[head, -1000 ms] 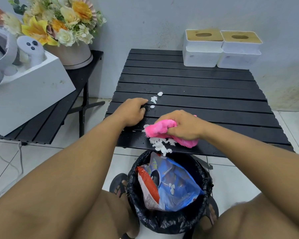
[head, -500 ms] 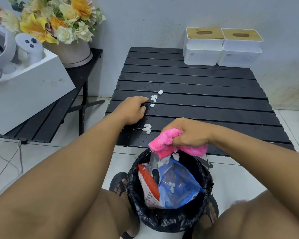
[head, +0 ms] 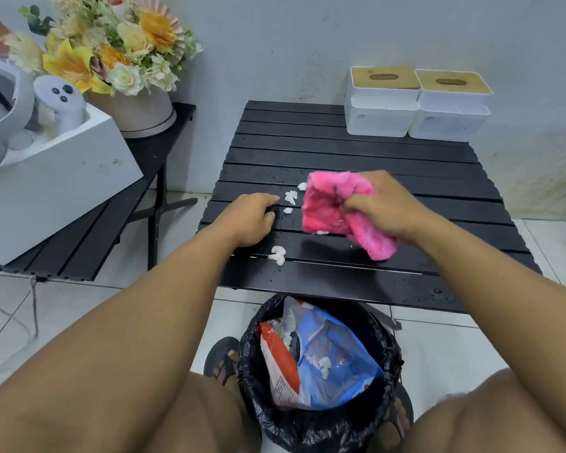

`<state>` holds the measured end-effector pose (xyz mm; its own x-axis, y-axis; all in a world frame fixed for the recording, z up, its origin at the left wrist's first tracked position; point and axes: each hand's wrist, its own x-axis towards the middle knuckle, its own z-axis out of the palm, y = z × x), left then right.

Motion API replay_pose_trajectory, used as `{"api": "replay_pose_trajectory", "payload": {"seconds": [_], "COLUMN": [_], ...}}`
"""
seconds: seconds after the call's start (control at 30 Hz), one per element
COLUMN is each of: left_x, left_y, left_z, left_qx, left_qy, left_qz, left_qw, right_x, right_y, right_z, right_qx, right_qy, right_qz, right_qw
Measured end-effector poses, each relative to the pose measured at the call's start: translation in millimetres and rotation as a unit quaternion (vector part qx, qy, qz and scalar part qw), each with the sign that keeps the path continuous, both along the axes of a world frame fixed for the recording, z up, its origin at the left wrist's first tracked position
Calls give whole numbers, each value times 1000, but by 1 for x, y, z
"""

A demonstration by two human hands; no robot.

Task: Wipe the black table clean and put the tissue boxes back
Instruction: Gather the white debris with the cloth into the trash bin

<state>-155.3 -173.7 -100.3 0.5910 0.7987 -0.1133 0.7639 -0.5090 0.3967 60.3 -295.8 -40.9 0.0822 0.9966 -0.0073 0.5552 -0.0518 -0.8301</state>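
A black slatted table (head: 324,152) stands in front of me, wet with small drops. My right hand (head: 378,204) grips a pink cloth (head: 327,204) just above the table's middle. My left hand (head: 249,220) rests curled on the table's left side and holds nothing that I can see. White crumbs (head: 291,197) lie between the two hands, and a second clump of white bits (head: 277,255) sits nearer the front edge. Two white tissue boxes with wooden lids, one (head: 382,101) beside the other (head: 451,104), stand side by side at the table's back right corner.
A bin lined with a black bag (head: 317,371) stands under the table's front edge, holding blue and red wrappers. A second black table (head: 89,240) on the left carries a white box (head: 46,178) and a flower pot (head: 134,109). My knees frame the bin.
My right hand swept crumbs off the front edge into the bin, then lifted the pink cloth back up to the table's middle. The left hand stayed put.
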Motion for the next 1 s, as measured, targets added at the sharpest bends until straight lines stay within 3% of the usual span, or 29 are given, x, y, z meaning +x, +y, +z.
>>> {"api": "replay_pose_trajectory", "payload": {"seconds": [0.17, 0.3, 0.4, 0.47, 0.6, 0.67, 0.77, 0.8, 0.83, 0.9, 0.97, 1.0], "left_x": [-6, -12, -17, -18, -20, -21, -21, -21, -21, -21, -21, -21], "left_y": [5, 15, 22, 23, 25, 25, 24, 24, 24, 24, 23, 23], "left_z": [1, -6, -12, -16, -22, -22, -22, -22, -21, -20, -20, -20], "left_qx": [22, 52, 44, 27, 18, 25, 25, 23, 23, 23, 23, 23], "left_qy": [-18, -23, -10, -3, -20, -34, -46, -46, -45, -43, -42, -41], "left_qz": [7, 8, 12, 21, 30, 33, 37, 37, 37, 37, 36, 36], "left_qw": [1000, 998, 999, 999, 999, 999, 998, 998, 998, 998, 998, 998], "right_x": [17, 19, 23, 19, 0, -5, -6, -6, -7, -9, -9, -10], "right_y": [35, 73, 98, 111, 124, 124, 122, 122, 122, 121, 119, 119], "right_z": [4, -6, -17, -23, -41, -45, -47, -47, -46, -44, -46, -47], "right_qx": [42, 55, 38, -2, -35, -29, -40, -38, -34, -22, -49, -75], "right_qy": [-92, -154, -132, -121, -208, -157, -1, 5, -17, -153, -310, -336], "right_qz": [-135, -186, -221, -202, -76, -42, 12, 14, 15, 0, -19, -23], "right_qw": [986, 969, 965, 972, 974, 986, 999, 999, 999, 988, 949, 939]}}
